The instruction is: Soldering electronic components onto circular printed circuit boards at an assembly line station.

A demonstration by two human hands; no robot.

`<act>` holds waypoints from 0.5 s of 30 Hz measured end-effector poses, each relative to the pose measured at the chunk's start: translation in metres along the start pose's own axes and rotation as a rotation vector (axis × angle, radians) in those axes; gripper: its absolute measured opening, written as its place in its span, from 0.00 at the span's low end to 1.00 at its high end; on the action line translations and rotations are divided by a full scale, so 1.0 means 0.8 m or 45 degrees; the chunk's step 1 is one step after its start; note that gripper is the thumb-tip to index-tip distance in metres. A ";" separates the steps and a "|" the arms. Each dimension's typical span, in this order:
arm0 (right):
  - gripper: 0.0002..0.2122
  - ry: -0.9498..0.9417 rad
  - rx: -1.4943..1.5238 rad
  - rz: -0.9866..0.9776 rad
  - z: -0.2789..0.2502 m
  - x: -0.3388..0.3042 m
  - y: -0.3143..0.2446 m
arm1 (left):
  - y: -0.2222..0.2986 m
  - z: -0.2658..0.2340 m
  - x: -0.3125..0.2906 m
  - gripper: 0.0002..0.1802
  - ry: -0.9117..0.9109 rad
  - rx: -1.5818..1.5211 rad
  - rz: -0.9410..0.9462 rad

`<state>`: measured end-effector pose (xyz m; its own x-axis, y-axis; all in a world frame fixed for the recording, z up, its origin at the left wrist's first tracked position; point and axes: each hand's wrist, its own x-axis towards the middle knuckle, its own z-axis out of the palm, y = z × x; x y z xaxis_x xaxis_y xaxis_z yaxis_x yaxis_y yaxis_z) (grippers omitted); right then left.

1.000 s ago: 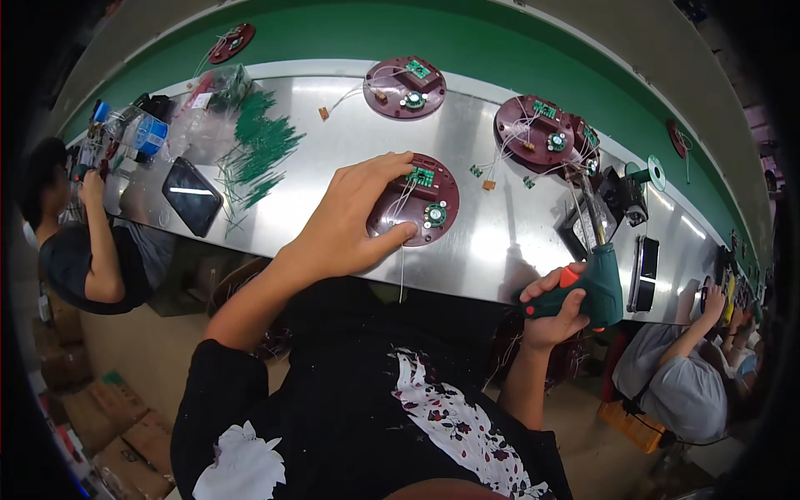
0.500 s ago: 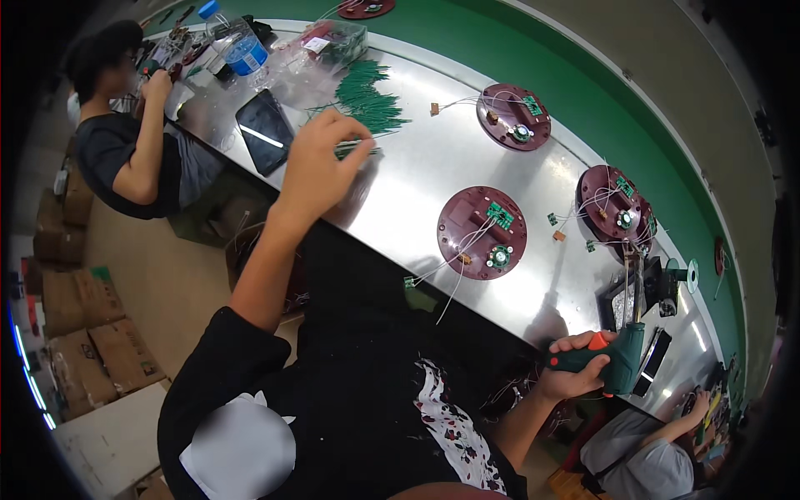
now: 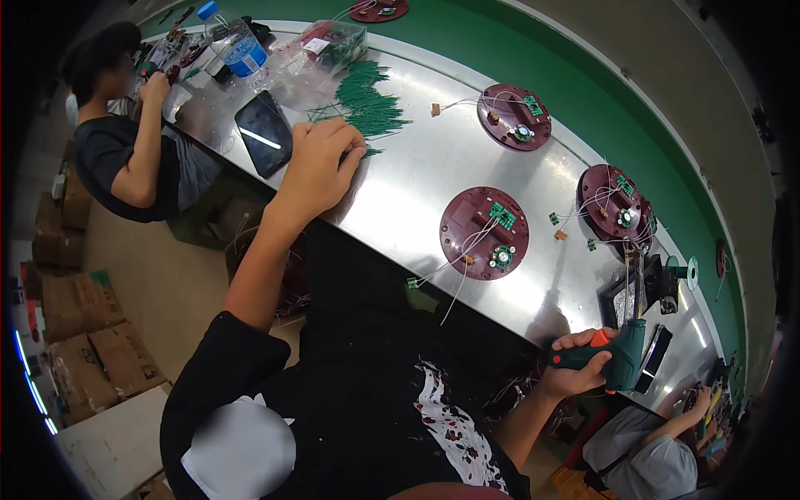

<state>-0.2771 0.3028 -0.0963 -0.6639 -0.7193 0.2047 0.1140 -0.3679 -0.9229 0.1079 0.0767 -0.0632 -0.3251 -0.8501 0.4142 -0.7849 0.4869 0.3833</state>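
Seen from above, a person in a black printed shirt works at a long, shiny steel bench (image 3: 400, 192) backed by a green strip. The left hand (image 3: 319, 167) is stretched far out, palm down, fingers curled loosely together, their tips resting on the near edge of a heap of thin green wires (image 3: 362, 100). That arm is nearly straight, bare from the short sleeve down. The right hand (image 3: 575, 367) sits low, just off the bench's near edge, fingers wrapped tight around the grip of a green pistol-shaped power screwdriver (image 3: 612, 358) with an orange trigger, elbow bent close to the body. Between the two hands, on the bench, lies a round maroon disc (image 3: 484, 232) carrying small green circuit boards and trailing white leads. Two similar discs lie beyond it. Left of the wire heap lies a flat black phone (image 3: 263, 132), and past that a clear water bottle (image 3: 237, 46). Another seated person (image 3: 117, 150) works at the bench's far left end
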 end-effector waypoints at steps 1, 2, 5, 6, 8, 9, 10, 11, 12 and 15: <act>0.21 0.010 0.002 0.006 0.000 -0.001 0.000 | 0.000 0.000 0.001 0.01 -0.005 0.029 0.028; 0.21 0.025 0.003 0.007 -0.001 -0.001 0.000 | 0.001 0.003 0.004 0.01 -0.010 0.054 0.062; 0.21 0.025 -0.015 -0.007 0.000 -0.001 -0.001 | 0.001 0.004 0.006 0.02 -0.019 0.072 0.098; 0.21 0.006 -0.031 -0.014 0.002 -0.001 -0.002 | 0.000 0.003 0.006 0.02 -0.027 0.071 0.094; 0.21 -0.003 -0.050 -0.021 0.003 -0.001 -0.003 | 0.002 0.003 0.008 0.02 -0.041 0.065 0.096; 0.21 0.007 -0.048 -0.029 0.004 -0.001 -0.004 | 0.004 0.003 0.010 0.02 -0.021 0.060 0.100; 0.20 0.017 -0.047 -0.036 0.004 0.000 -0.003 | 0.006 0.004 0.012 0.02 -0.002 0.054 0.103; 0.20 0.028 -0.046 -0.043 0.005 0.000 -0.003 | 0.009 0.005 0.014 0.02 0.016 0.048 0.107; 0.20 0.043 -0.054 -0.048 0.005 0.001 -0.002 | 0.010 0.006 0.016 0.02 0.008 0.037 0.119; 0.22 0.017 -0.056 -0.007 -0.002 -0.003 -0.003 | 0.021 0.014 0.023 0.01 0.142 -0.151 0.132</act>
<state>-0.2768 0.3061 -0.0952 -0.6743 -0.7093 0.2054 0.0782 -0.3452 -0.9353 0.0831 0.0667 -0.0581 -0.3355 -0.7697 0.5431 -0.6805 0.5967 0.4254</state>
